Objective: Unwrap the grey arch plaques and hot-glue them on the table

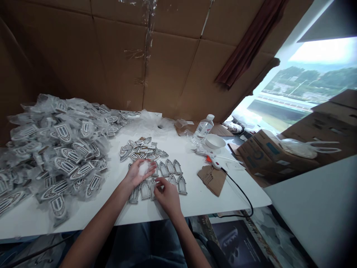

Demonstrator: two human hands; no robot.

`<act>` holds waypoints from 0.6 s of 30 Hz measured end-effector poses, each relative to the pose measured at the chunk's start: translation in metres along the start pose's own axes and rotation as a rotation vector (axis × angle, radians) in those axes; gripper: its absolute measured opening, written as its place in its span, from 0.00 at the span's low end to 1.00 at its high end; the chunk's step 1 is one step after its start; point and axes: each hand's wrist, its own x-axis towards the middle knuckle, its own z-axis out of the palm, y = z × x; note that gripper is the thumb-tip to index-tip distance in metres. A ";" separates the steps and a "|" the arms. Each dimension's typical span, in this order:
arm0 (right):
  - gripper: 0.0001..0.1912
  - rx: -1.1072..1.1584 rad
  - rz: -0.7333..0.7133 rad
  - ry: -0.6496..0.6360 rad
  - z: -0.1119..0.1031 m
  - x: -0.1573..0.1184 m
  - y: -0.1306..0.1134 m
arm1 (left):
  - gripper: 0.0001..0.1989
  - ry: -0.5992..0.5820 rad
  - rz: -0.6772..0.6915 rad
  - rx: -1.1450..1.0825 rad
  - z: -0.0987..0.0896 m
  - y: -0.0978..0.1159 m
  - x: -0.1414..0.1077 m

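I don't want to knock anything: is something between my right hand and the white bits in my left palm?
Nothing visible stands between your right hand and the white bits; the arch-shaped pieces lie lower, on the table.

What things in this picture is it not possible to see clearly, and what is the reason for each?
All in the head view:
- White material on the left hand: too small and blurred to name.
- Right hand: its fingers hide whether they pinch anything.
- Grey arched pieces: some partly hidden by both hands.
- Bottle label: print too small.
- Bagged pile: lower pieces covered by upper ones, left side cut off.
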 end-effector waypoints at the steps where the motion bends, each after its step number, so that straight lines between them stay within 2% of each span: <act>1: 0.14 -0.022 -0.017 0.004 0.000 -0.001 0.000 | 0.09 -0.001 -0.001 -0.002 0.000 0.000 0.000; 5: 0.13 -0.049 -0.060 0.047 -0.001 -0.001 -0.003 | 0.09 -0.004 -0.007 -0.009 0.001 0.000 -0.001; 9: 0.08 0.016 -0.086 0.080 0.002 0.006 -0.016 | 0.08 -0.006 -0.007 -0.015 0.001 -0.002 0.000; 12: 0.10 0.071 -0.111 0.058 0.011 0.014 -0.027 | 0.08 0.001 0.015 -0.021 0.000 -0.004 0.003; 18: 0.05 0.189 -0.105 0.023 0.029 0.029 -0.037 | 0.06 0.023 0.067 -0.023 -0.002 -0.004 0.010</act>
